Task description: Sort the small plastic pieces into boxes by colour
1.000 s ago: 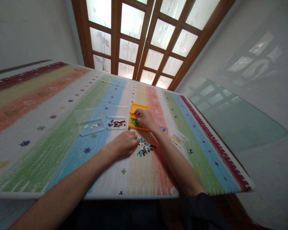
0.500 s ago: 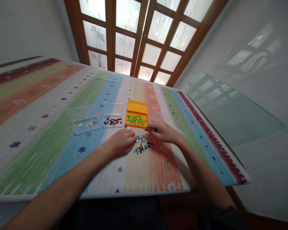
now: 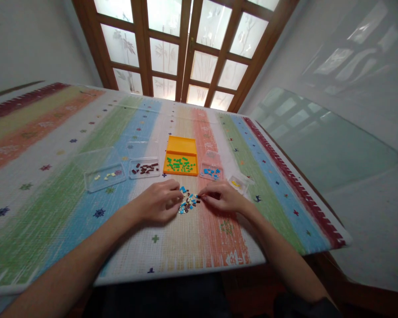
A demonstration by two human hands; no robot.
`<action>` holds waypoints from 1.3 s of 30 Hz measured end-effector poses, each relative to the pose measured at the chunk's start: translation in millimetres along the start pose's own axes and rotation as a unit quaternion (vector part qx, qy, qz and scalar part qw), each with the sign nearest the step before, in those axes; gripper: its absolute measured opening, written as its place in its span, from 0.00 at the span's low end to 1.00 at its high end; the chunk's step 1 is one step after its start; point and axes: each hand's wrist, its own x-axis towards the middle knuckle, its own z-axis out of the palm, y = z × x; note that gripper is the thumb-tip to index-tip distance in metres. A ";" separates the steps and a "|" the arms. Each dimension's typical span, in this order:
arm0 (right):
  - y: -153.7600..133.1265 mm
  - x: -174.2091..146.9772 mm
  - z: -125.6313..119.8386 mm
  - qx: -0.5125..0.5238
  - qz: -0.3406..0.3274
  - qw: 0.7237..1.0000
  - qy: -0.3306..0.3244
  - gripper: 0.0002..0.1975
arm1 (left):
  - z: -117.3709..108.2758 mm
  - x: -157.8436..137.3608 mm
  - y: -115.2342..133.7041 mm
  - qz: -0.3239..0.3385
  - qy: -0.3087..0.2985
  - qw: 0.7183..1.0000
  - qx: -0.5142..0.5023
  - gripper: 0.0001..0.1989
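A small pile of mixed toy bricks (image 3: pixel 187 204), blue, brown and cream, lies on the striped tablecloth between my hands. My left hand (image 3: pixel 161 201) rests at the pile's left edge, its fingers curled and closed; what they may hold is hidden. At the right edge is my right hand (image 3: pixel 223 197), thumb and fingertips pinched together against the bricks, with anything between them too small to name. Just beyond the pile stands an open orange box (image 3: pixel 181 145) with green bricks (image 3: pixel 179 164) in it.
Left of the orange box are clear boxes with brown bricks (image 3: pixel 146 168) and cream bricks (image 3: pixel 109 176), their lids raised. To its right, clear boxes hold blue bricks (image 3: pixel 212 172) and yellow bricks (image 3: pixel 235 183). The tablecloth's front edge (image 3: pixel 182 268) is close to my body.
My right hand has moved down from near the orange box to the pile's right edge, uncovering the blue and yellow boxes. My left hand stays beside the pile. The view has shifted slightly.
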 end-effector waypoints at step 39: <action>-2.2 -8.6 10.1 -0.260 -0.079 0.956 0.112 0.13 | -3.0 0.2 4.6 0.017 -0.056 0.998 -0.015 0.06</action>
